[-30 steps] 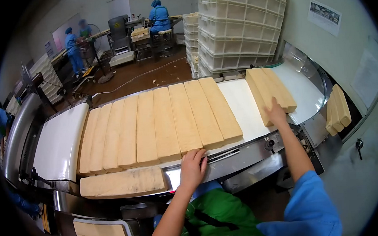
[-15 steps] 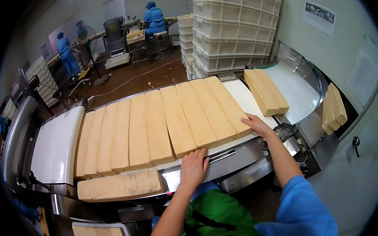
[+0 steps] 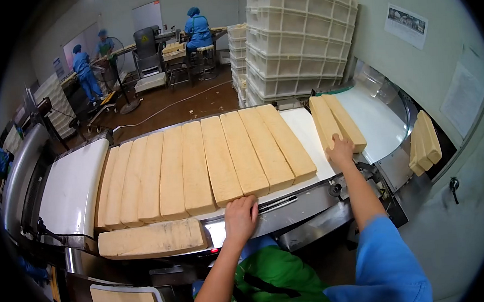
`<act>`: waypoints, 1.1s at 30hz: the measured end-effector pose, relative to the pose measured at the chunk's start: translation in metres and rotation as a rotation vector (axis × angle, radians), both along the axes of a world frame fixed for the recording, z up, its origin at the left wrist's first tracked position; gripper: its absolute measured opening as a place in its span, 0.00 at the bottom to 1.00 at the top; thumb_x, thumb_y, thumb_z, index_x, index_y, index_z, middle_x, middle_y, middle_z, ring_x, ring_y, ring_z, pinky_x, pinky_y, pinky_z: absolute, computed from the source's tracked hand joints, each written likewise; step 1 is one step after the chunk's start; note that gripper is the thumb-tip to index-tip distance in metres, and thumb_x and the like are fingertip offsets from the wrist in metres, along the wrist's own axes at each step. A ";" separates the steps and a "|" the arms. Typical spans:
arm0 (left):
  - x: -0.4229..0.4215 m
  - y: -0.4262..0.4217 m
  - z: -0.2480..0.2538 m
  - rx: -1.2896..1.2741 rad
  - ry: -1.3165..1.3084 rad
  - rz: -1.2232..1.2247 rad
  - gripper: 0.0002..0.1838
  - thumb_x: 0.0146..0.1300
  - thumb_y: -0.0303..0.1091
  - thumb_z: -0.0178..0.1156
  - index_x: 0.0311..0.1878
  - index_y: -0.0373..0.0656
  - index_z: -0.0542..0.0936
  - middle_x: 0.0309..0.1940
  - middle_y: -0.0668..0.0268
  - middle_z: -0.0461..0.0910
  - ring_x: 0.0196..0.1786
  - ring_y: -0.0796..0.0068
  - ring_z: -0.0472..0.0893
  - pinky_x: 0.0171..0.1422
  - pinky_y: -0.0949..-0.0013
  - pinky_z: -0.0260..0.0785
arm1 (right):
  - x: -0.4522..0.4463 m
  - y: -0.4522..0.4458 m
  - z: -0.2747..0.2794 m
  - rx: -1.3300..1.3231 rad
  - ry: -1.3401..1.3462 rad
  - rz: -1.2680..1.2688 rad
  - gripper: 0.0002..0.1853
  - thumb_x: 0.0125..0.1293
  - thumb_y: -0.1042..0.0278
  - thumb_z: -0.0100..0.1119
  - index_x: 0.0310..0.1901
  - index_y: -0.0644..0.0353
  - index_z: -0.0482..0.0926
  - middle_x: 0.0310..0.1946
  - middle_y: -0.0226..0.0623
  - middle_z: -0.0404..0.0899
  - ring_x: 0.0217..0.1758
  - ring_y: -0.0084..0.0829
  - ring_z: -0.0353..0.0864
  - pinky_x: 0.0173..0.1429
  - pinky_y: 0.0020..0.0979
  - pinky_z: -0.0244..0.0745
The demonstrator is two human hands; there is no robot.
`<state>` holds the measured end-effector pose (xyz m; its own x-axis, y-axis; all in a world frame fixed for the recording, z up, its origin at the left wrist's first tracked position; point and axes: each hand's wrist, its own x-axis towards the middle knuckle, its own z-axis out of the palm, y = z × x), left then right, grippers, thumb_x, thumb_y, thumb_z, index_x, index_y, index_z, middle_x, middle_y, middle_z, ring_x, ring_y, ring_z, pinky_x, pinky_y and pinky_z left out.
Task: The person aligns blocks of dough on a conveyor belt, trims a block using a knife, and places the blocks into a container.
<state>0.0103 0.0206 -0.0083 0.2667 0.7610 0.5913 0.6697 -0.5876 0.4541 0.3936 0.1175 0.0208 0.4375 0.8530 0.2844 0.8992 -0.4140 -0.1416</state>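
Several long, pale yellow blocks (image 3: pixel 195 167) lie side by side across a white conveyor belt (image 3: pixel 71 187). My left hand (image 3: pixel 241 219) rests at the near ends of the middle blocks, its fingers bent together against them. On the right, my right hand (image 3: pixel 341 150) has its fingers over the near end of a separate block (image 3: pixel 325 122), one of a pair beside the curved belt. Its partner (image 3: pixel 345 121) touches it on the right. One more block (image 3: pixel 152 239) lies crosswise along the conveyor's near edge at the left.
Tall white crates (image 3: pixel 299 44) are stacked behind the conveyor. More blocks (image 3: pixel 425 140) lean at the far right. A tray of blocks (image 3: pixel 124 299) stands at the lower left. Three people in blue, one seated (image 3: pixel 197 30), are in the background.
My right hand has moved from the right end of the row to the separate pair. That pair has shifted slightly nearer, its left block now angled. My left hand has shifted slightly left.
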 end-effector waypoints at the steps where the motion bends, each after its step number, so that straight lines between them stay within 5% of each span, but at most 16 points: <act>1: 0.000 0.001 -0.001 0.013 -0.002 0.007 0.08 0.58 0.32 0.60 0.40 0.41 0.79 0.32 0.61 0.78 0.38 0.61 0.77 0.45 0.61 0.65 | -0.005 -0.008 0.001 0.003 -0.005 0.003 0.25 0.53 0.59 0.64 0.53 0.52 0.72 0.57 0.49 0.69 0.61 0.50 0.66 0.62 0.53 0.62; 9: 0.002 0.003 -0.006 0.034 -0.016 0.007 0.06 0.58 0.31 0.60 0.36 0.41 0.79 0.31 0.61 0.78 0.37 0.61 0.77 0.44 0.60 0.66 | -0.040 -0.052 -0.032 0.395 0.213 0.482 0.24 0.49 0.70 0.65 0.51 0.57 0.73 0.55 0.51 0.66 0.59 0.52 0.65 0.64 0.44 0.61; 16: 0.001 0.003 -0.007 0.031 -0.025 0.010 0.04 0.58 0.30 0.60 0.34 0.41 0.80 0.30 0.62 0.78 0.36 0.61 0.78 0.43 0.60 0.67 | -0.047 -0.041 -0.017 0.260 0.366 0.635 0.26 0.55 0.66 0.65 0.56 0.57 0.72 0.56 0.50 0.68 0.62 0.51 0.65 0.66 0.41 0.63; 18: 0.000 0.002 -0.007 0.033 -0.034 0.009 0.04 0.58 0.30 0.60 0.34 0.41 0.80 0.30 0.61 0.78 0.36 0.61 0.78 0.42 0.60 0.67 | -0.007 -0.031 -0.004 0.042 0.790 0.528 0.31 0.57 0.61 0.66 0.63 0.54 0.68 0.60 0.50 0.66 0.63 0.50 0.66 0.67 0.41 0.63; 20: 0.000 0.002 -0.006 0.018 -0.032 0.014 0.04 0.57 0.30 0.60 0.34 0.40 0.80 0.30 0.61 0.77 0.36 0.60 0.78 0.42 0.59 0.67 | 0.078 0.001 -0.041 0.304 -0.094 0.335 0.37 0.57 0.55 0.66 0.67 0.51 0.64 0.63 0.49 0.64 0.64 0.50 0.66 0.67 0.43 0.63; 22: 0.001 0.004 -0.006 0.025 -0.030 0.023 0.04 0.57 0.30 0.60 0.34 0.40 0.80 0.29 0.61 0.78 0.36 0.60 0.78 0.42 0.60 0.67 | 0.084 -0.007 -0.001 0.222 -0.255 -0.033 0.41 0.54 0.52 0.68 0.68 0.51 0.62 0.62 0.52 0.64 0.62 0.53 0.67 0.67 0.47 0.64; 23: 0.001 0.002 -0.006 0.026 -0.027 0.029 0.04 0.57 0.29 0.60 0.34 0.40 0.80 0.29 0.61 0.78 0.36 0.60 0.78 0.42 0.60 0.67 | 0.095 -0.005 -0.007 0.220 -0.254 -0.028 0.41 0.54 0.52 0.68 0.68 0.51 0.62 0.62 0.52 0.64 0.62 0.53 0.67 0.67 0.47 0.64; 25: 0.000 0.002 -0.005 0.021 -0.028 0.033 0.04 0.57 0.29 0.60 0.34 0.40 0.80 0.29 0.61 0.78 0.36 0.61 0.78 0.42 0.60 0.67 | 0.127 -0.002 -0.029 0.133 0.175 -0.065 0.41 0.51 0.53 0.67 0.67 0.53 0.64 0.57 0.49 0.67 0.59 0.52 0.70 0.65 0.44 0.66; 33: 0.000 0.004 -0.005 0.028 -0.060 0.059 0.03 0.56 0.30 0.60 0.31 0.41 0.80 0.27 0.62 0.77 0.35 0.61 0.78 0.41 0.60 0.67 | 0.039 -0.051 0.000 -0.069 -0.042 -0.032 0.45 0.49 0.50 0.63 0.69 0.57 0.58 0.50 0.53 0.69 0.51 0.53 0.75 0.53 0.52 0.72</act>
<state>0.0105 0.0243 -0.0138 0.1850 0.7574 0.6261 0.6759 -0.5606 0.4785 0.4322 0.0669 0.0212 0.4540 0.8570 0.2437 0.8898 -0.4503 -0.0741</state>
